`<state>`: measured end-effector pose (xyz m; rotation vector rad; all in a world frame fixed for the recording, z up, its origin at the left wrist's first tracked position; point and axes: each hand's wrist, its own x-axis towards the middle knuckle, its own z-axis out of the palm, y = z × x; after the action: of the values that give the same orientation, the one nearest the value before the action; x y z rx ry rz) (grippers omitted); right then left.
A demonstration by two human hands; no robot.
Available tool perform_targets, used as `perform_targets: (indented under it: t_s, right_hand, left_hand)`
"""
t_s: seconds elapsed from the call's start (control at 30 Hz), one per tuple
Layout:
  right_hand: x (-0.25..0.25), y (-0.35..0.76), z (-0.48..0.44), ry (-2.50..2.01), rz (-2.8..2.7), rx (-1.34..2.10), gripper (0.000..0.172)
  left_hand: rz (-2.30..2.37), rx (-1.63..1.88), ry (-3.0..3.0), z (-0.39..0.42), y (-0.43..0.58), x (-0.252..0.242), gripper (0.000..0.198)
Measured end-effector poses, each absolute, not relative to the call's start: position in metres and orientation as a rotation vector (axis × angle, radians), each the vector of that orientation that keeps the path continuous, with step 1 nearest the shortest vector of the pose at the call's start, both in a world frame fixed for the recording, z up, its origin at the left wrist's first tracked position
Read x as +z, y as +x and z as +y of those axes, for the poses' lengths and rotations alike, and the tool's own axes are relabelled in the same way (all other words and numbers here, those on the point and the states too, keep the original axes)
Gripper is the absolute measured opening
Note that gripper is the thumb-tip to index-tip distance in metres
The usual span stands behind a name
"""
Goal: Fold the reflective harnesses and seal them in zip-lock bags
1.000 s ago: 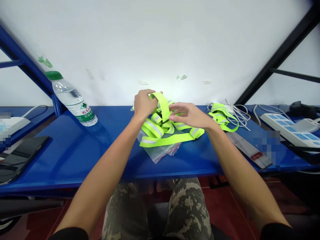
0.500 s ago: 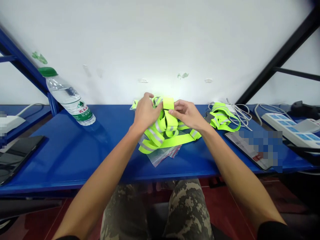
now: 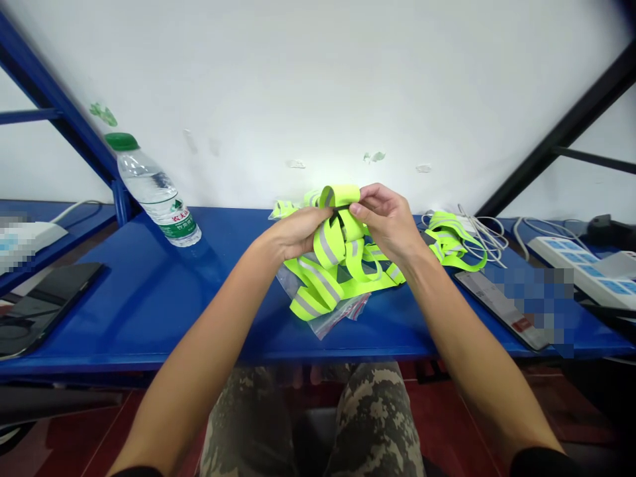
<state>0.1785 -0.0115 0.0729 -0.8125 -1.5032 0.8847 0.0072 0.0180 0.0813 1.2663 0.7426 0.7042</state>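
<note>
My left grip (image 3: 298,233) and right grip (image 3: 385,222) are clamped close together on a loop of yellow reflective band (image 3: 339,196), at the center of the frame. Moments ago they were apart; now this loop stands raised atop the tangled bands (image 3: 318,285), which lie on a plastic bag (image 3: 322,318) on the blue table (image 3: 124,311). A second bundle (image 3: 454,242) sits right of center.

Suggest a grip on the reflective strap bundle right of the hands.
Pinch the raised upper loop of the reflective strap bundle from above, on the near side. That loop stands up off the blue shelf, while the white cables lie against the bundle's right side, so coming from there risks snagging them.
</note>
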Motion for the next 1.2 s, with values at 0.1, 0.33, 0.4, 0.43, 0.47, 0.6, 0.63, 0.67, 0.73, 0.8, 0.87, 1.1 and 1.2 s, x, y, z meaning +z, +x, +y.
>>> perform_targets:
  t_s: [0.1, 0.33, 0.4, 0.43, 0.47, 0.6, 0.63, 0.67, 0.73, 0.8, 0.87, 1.1, 1.2]
  right_hand:
    - [0.076, 0.180, -0.014, -0.799, -1.603, 0.960, 0.048]
    - [0.069, 0.184, -0.003, -0.855, -1.481, 0.926, 0.039]
    - [0.066, 0.192, 0.000, -0.808, -1.336, 0.971, 0.029]
    - [0.065, 0.197, 0.002, -0.787, -1.278, 0.988, 0.026]
    - [0.063, 0.203, 0.004, -0.776, -1.237, 1.000, 0.023]
    - [0.053, 0.223, 0.010, -0.882, -1.174, 0.963, 0.014]
    - [0.051, 0.226, 0.010, -0.936, -1.173, 0.919, 0.012]
    - [0.051, 0.227, 0.010, -0.985, -1.177, 0.843, 0.011]
    - [0.053, 0.225, 0.006, -1.021, -1.232, 0.640, 0.019]
    - [0.060, 0.221, -0.001, -0.964, -1.371, 0.521, 0.035]
    - [0.069, 0.217, -0.006, -0.879, -1.570, 0.615, 0.051]
    - [0.085, 0.222, -0.010, -0.783, -1.975, 1.252, 0.061]
    - [0.098, 0.234, -0.010, -0.926, -2.098, 1.134, 0.045]
  left_hand:
    - [0.748, 0.788, 1.289, 0.016, 0.006, 0.083, 0.036]
    - [0.983, 1.024, 1.416, 0.019, 0.014, 0.080, 0.078]
    - [1.005, 1.104, 1.448, 0.022, 0.014, 0.079, 0.076]
    - [1.021, 1.157, 1.442, 0.024, 0.014, 0.078, 0.074]
    - [1.036, 1.205, 1.424, 0.026, 0.013, 0.077, 0.071]
    - [1.101, 1.319, 1.347, 0.034, 0.009, 0.075, 0.060]
    - [1.104, 1.337, 1.346, 0.035, 0.009, 0.075, 0.058]
    - [1.096, 1.344, 1.359, 0.036, 0.009, 0.076, 0.056]
    - [1.045, 1.330, 1.429, 0.035, 0.010, 0.080, 0.052]
    - [0.981, 1.284, 1.530, 0.032, 0.013, 0.087, 0.049]
    - [0.935, 1.255, 1.601, 0.029, 0.016, 0.098, 0.048]
    - [0.971, 1.490, 1.605, 0.030, 0.009, 0.135, 0.050]
    - [0.984, 1.570, 1.598, 0.036, -0.001, 0.138, 0.053]
